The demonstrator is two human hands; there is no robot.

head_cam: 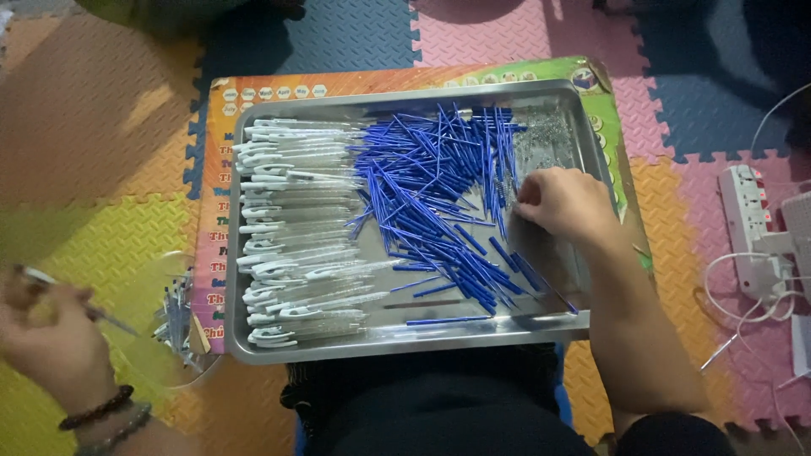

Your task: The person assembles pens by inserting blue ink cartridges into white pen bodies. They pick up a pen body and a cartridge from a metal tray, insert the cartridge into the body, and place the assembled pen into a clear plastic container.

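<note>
A metal tray (405, 344) lies on a colourful board on my lap. Clear pen barrels with white clips (296, 228) fill its left half. A heap of blue ink refills (439, 194) covers the middle. Small metal springs (541, 143) lie at the tray's far right. My right hand (568, 204) rests in the tray beside the springs, fingers curled at the edge of the refills; whether it pinches anything is hidden. My left hand (51, 338), blurred, is off to the left of the tray, holding an assembled pen (76, 300) over a clear container (173, 317) of pens.
Interlocking foam floor mats in several colours surround me. A white power strip (752, 228) with white cables lies on the floor at the right. The illustrated board (215, 211) sticks out past the tray's left and top edges.
</note>
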